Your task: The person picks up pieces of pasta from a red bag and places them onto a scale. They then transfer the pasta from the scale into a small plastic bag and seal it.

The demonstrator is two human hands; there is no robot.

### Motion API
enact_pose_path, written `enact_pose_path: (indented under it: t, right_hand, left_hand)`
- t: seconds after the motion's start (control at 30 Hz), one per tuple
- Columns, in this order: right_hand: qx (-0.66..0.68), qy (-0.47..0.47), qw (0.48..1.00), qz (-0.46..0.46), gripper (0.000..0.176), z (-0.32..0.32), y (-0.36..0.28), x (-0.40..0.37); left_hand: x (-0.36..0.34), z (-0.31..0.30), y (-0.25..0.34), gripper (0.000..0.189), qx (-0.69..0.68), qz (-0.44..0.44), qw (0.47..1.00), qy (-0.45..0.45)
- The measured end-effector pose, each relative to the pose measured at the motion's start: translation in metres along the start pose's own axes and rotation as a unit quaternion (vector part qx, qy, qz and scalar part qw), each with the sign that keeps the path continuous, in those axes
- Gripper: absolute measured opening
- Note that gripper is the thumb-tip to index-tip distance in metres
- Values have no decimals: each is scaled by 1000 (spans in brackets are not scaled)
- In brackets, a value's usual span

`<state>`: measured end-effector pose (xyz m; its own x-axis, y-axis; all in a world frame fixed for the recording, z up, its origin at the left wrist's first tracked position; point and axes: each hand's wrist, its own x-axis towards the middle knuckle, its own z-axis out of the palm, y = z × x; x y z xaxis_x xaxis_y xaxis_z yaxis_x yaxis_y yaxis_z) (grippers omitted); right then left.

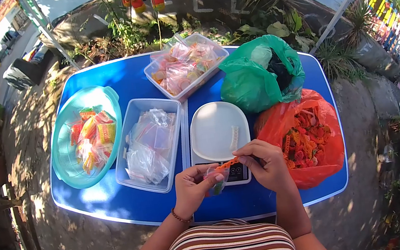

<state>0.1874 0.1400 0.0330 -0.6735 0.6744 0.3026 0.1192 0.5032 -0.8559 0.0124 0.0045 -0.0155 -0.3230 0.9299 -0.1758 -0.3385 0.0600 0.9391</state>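
Note:
My left hand pinches a small clear plastic bag with something green and red in it. An orange crocheted strip stretches from the bag's mouth to my right hand, whose closed fingertips grip its far end. Both hands hover over the front of a kitchen scale, partly covering its buttons. On the scale sits a white tray with a narrow whitish strip lying at its right side. How far the orange strip reaches into the bag cannot be made out.
An orange-red plastic bag of crocheted pieces and a green plastic bag stand at right. Left are a tub of clear bags and a turquoise basket of filled packets. Another tub stands behind on the blue table.

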Motion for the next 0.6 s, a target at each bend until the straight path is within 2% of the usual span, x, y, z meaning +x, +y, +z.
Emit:
enact_pose_path:
  t: [0.1,0.2,0.3,0.4,0.5,0.6]
  right_hand:
    - [-31,17,999,0,17,-3,-14,3]
    - [88,52,992,74,15,9,-6,-5]
    - [-13,55,998,21,13,2,-5,-5]
    - [-8,47,999,-16,12,1,-7,-4]
    - [3,30,999,20,12,9,-7,-7]
    - [-50,3,998,-47,14,4,-4,-4]
  left_hand:
    - [4,3,2,30,1,-26,999,-47]
    - [6,3,4,30,2,-32,996,-78]
    - [7,3,9,30,10,-27,997,-74]
    - [6,-2,9,29,42,-39,995,-78]
    - [7,1,7,30,52,-29,995,-81]
    - [4,4,9,31,38,-49,995,-84]
